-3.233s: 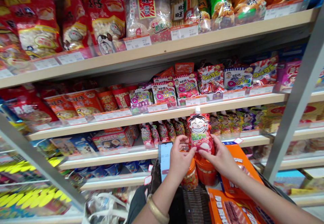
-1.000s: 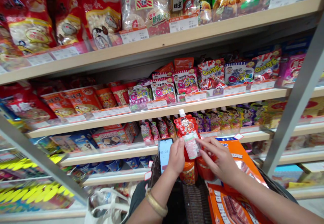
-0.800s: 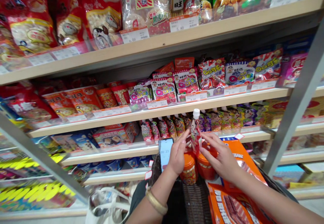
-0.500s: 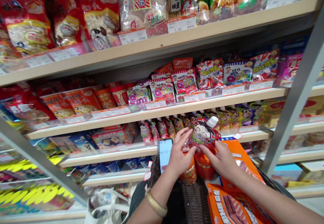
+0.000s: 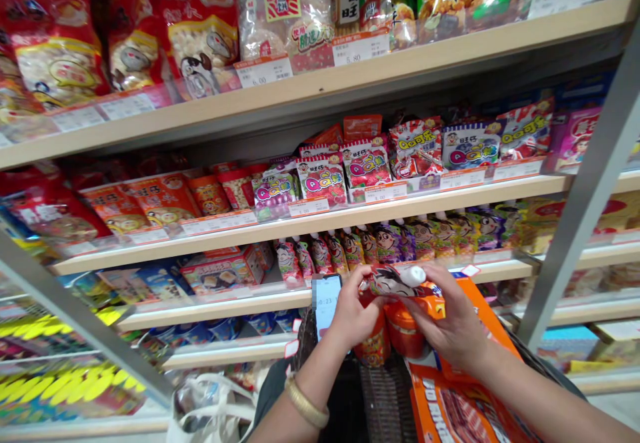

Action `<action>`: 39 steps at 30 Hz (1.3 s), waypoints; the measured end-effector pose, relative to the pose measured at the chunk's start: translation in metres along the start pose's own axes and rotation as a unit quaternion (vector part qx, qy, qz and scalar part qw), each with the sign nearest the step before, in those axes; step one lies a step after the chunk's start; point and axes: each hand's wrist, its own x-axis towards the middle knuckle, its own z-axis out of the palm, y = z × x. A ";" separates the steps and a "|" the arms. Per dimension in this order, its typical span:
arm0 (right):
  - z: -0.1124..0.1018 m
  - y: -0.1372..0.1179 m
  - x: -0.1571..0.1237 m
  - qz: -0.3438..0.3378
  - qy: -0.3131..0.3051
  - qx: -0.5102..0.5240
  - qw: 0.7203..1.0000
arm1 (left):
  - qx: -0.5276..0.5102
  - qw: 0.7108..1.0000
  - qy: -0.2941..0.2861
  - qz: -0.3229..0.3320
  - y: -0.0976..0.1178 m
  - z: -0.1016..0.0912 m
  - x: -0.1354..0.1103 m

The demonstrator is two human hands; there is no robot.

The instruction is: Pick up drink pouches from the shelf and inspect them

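Between both hands I hold a jelly drink pouch (image 5: 395, 281) with a white cap and a cartoon face, tipped so its top points toward me. My left hand (image 5: 356, 309) is closed on the pouch's left end. My right hand (image 5: 453, 316) grips it near the cap, fingers curled over the far side. Just below the pouch, two red-orange canisters, one a round tub (image 5: 404, 331) and one a patterned can (image 5: 373, 346), stand in a dark woven basket (image 5: 377, 403). Orange snack packets (image 5: 450, 403) lie in its right side under my right forearm.
A phone (image 5: 327, 306) with a lit screen rests at the basket's left edge. Ahead, a shelf holds a row of similar pouches (image 5: 320, 251), with gummy candy bags (image 5: 323, 179) above. A metal post (image 5: 575, 183) rises on the right; a white bag (image 5: 210, 406) sits low left.
The pouch has tilted from facing me to lying flatter, and moved slightly lower. My right hand has shifted up and around it by the cap; the left fingers have curled in.
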 end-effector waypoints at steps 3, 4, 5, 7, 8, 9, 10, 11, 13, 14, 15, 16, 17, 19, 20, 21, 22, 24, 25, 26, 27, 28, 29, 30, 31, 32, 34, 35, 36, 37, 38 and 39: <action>0.000 0.000 0.001 -0.039 -0.004 0.030 0.999 | 0.004 1.000 0.002 0.005 0.004 0.000 0.000; -0.001 0.000 0.001 -0.044 -0.009 0.038 0.998 | 0.002 1.000 0.001 0.008 0.005 0.000 0.000; -0.001 0.001 0.001 -0.045 -0.016 0.044 0.998 | 0.000 1.000 0.000 0.011 0.007 0.000 0.000; -0.002 0.002 0.000 -0.041 -0.029 0.052 0.997 | -0.004 1.000 -0.003 0.019 0.009 0.000 0.000; -0.002 0.002 -0.001 -0.037 -0.034 0.055 0.997 | -0.004 1.000 -0.005 0.022 0.010 0.000 0.000; -0.003 0.002 -0.001 -0.036 -0.038 0.058 0.997 | -0.003 1.000 -0.005 0.026 0.010 0.000 0.000; -0.003 0.003 -0.002 -0.035 -0.041 0.060 0.997 | -0.003 1.000 -0.006 0.029 0.011 0.000 0.000; -0.003 0.003 -0.002 -0.035 -0.043 0.062 0.997 | -0.002 0.999 -0.007 0.031 0.011 -0.001 0.001; -0.003 0.003 -0.002 -0.034 -0.045 0.063 0.996 | 0.000 0.999 -0.006 0.033 0.012 -0.001 0.001; -0.003 0.003 -0.002 -0.034 -0.044 0.061 0.997 | -0.001 0.999 -0.006 0.033 0.012 -0.001 0.001; -0.003 0.004 -0.003 -0.035 -0.042 0.059 0.997 | -0.004 0.999 -0.007 0.033 0.012 -0.001 0.001; -0.003 0.004 -0.002 -0.037 -0.038 0.057 0.997 | -0.007 0.999 -0.007 0.033 0.012 0.000 0.001; -0.003 0.004 -0.002 -0.041 -0.035 0.056 0.997 | -0.009 0.999 -0.006 0.036 0.011 0.000 0.001; -0.003 0.004 -0.002 -0.051 -0.037 0.057 0.996 | -0.009 0.999 0.002 0.049 0.010 0.002 0.001; -0.003 0.004 -0.002 -0.055 -0.042 0.054 0.996 | -0.004 0.998 0.008 0.058 0.010 0.002 0.000; -0.003 0.003 -0.001 -0.058 -0.049 0.045 0.996 | 0.004 0.998 0.015 0.067 0.010 0.002 0.000; -0.003 0.003 0.000 -0.061 -0.058 0.030 0.996 | 0.014 0.997 0.020 0.077 0.010 0.002 0.000; -0.004 0.001 0.004 -0.075 -0.080 -0.013 0.994 | 0.045 0.993 0.024 0.103 0.014 0.000 0.001; -0.005 0.000 0.007 -0.086 -0.091 -0.032 0.992 | 0.065 0.990 0.023 0.120 0.018 -0.002 0.002; -0.006 -0.001 0.011 -0.100 -0.102 -0.046 0.989 | 0.087 0.986 0.023 0.138 0.023 -0.006 0.003; -0.006 -0.003 0.016 -0.114 -0.110 -0.053 0.986 | 0.108 0.982 0.025 0.154 0.028 -0.011 0.004; -0.005 -0.004 0.022 -0.129 -0.115 -0.052 0.984 | 0.128 0.977 0.028 0.168 0.035 -0.017 0.005; -0.004 -0.006 0.028 -0.142 -0.118 -0.046 0.982 | 0.147 0.973 0.032 0.176 0.042 -0.024 0.006; -0.001 -0.009 0.035 -0.154 -0.120 -0.037 0.980 | 0.165 0.969 0.037 0.180 0.048 -0.032 0.007; 0.003 -0.011 0.042 -0.165 -0.123 -0.030 0.978 | 0.182 0.965 0.040 0.182 0.054 -0.042 0.007; 0.010 -0.014 0.050 -0.175 -0.125 -0.025 0.976 | 0.196 0.962 0.046 0.182 0.059 -0.053 0.007; 0.027 -0.021 0.064 -0.191 -0.143 -0.033 0.971 | 0.215 0.958 0.062 0.182 0.065 -0.076 0.005; 0.037 -0.024 0.070 -0.204 -0.150 -0.034 0.967 | 0.222 0.955 0.072 0.182 0.064 -0.088 0.003; 0.050 -0.026 0.076 -0.217 -0.163 -0.031 0.962 | 0.230 0.952 0.084 0.182 0.062 -0.101 0.001; 0.063 -0.029 0.080 -0.230 -0.164 -0.026 0.959 | 0.241 0.949 0.099 0.179 0.058 -0.113 -0.001; 0.077 -0.031 0.084 -0.237 -0.176 -0.020 0.955 | 0.252 0.945 0.116 0.172 0.053 -0.125 -0.003; 0.091 -0.033 0.088 -0.238 -0.185 -0.015 0.953 | 0.261 0.943 0.139 0.152 0.046 -0.136 -0.006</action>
